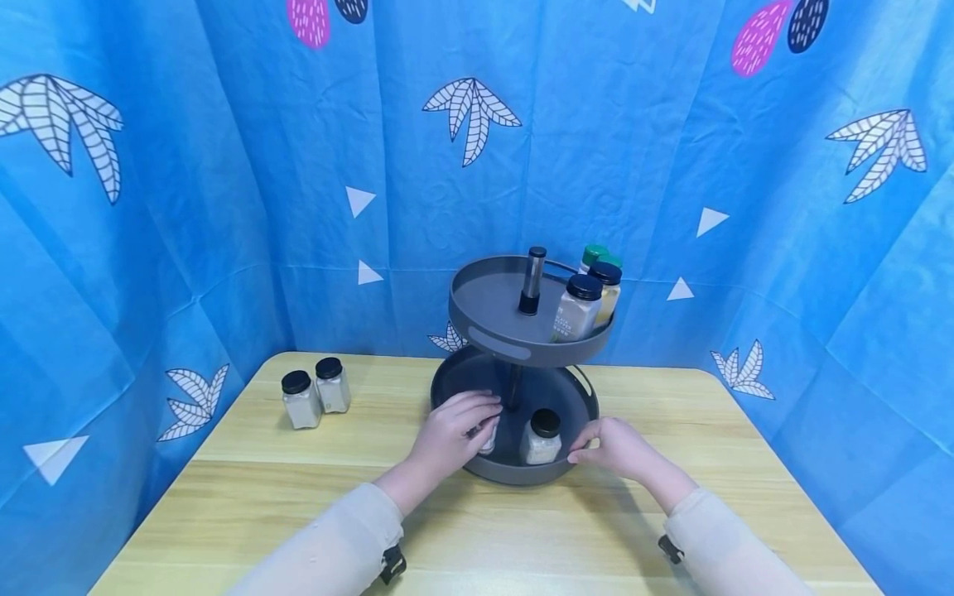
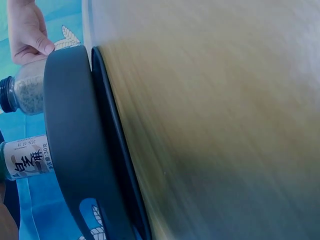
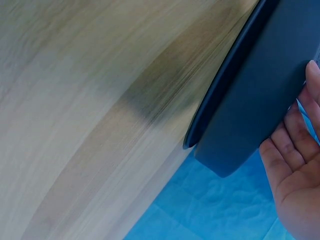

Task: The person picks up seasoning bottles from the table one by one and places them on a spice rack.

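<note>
A dark grey two-tier turntable rack stands on the table. My left hand reaches over the left of its lower tier, fingers curled round the top of a small labelled sesame bottle; a green cap edge shows in the left wrist view. The bottle stands inside the tray's wall, mostly hidden by the hand in the head view. At the right front, my right hand pinches the lower tier's rim between thumb and fingers. Between the hands, a clear black-lidded jar of pale grains stands in the lower tier.
Black-lidded jars and green-capped bottles are grouped on the right of the upper tier, beside the centre post. Two more jars stand at the table's back left. A blue patterned curtain surrounds the table.
</note>
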A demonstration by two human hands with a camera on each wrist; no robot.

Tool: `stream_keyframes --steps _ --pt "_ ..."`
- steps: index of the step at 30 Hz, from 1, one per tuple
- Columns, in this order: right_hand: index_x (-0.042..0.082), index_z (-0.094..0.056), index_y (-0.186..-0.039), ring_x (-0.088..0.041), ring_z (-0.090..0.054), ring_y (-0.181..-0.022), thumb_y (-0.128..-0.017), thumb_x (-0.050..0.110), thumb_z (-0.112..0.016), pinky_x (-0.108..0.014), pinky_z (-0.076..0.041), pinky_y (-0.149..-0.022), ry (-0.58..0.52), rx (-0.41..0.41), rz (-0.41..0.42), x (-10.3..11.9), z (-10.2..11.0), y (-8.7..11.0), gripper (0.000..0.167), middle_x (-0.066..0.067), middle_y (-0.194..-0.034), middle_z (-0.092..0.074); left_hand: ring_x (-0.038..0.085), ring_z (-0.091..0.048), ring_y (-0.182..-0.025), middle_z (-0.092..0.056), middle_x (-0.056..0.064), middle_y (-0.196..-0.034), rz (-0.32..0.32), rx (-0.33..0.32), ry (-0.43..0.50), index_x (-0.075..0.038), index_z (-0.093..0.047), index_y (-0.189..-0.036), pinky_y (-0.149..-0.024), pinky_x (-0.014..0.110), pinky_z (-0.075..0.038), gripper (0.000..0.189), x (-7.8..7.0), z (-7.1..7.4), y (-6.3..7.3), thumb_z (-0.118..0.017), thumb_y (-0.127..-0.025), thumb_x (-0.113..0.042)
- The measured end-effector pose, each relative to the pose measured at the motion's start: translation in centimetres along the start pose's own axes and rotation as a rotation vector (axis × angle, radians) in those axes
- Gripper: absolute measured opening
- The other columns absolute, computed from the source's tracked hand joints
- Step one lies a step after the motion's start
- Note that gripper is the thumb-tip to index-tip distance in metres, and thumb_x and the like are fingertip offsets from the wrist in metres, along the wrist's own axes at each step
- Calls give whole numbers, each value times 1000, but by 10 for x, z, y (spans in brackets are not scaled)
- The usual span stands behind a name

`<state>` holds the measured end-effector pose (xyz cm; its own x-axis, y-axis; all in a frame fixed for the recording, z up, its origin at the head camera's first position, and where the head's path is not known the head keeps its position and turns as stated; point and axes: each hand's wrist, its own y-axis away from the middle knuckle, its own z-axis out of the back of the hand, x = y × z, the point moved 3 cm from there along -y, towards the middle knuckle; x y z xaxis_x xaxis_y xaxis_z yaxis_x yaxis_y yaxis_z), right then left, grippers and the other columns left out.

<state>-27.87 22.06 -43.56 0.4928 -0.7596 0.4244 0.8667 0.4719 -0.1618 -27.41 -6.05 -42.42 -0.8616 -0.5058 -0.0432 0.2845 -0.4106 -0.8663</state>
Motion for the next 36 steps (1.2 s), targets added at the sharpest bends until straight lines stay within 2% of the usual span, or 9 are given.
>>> stream_keyframes --steps 9,20,30,36 --pt "21 -79 -82 -18 -69 -86 -82 26 -83 -40 -56 -81 10 -4 1 1 0 0 6 7 -88 -73 18 -68 -109 -75 2 -107 -24 14 12 -7 -77 -106 -99 27 -51 25 -7 -6 1 -81 -81 -9" --pt "20 -79 -82 -19 -69 -86 -82 25 -83 -40 -56 -80 8 -6 -1 1 1 0 6 6 -88 -73 18 -69 -107 -75 2 -107 -21 23 27 -7 -77 -104 -98 27 -52 24 -8 -11 4 -82 -80 -8" --pt "21 -79 -81 -18 -69 -86 -82 26 -83 -41 -56 -81 -1 -3 -11 1 0 0 6 7 -88 -73 15 -67 -112 -74 0 -110 28 86 39 -10 -76 -108 -103 23 -48 24 -8 -15 6 -80 -85 -11" --pt "20 -79 -81 -18 -69 -86 -82 25 -83 -40 -56 -80 -6 -8 1 0 0 0 6 7 -87 -73 14 -66 -112 -74 -1 -110 34 101 59 -10 -76 -108 -103 23 -48 24 -9 -15 7 -80 -85 -11"
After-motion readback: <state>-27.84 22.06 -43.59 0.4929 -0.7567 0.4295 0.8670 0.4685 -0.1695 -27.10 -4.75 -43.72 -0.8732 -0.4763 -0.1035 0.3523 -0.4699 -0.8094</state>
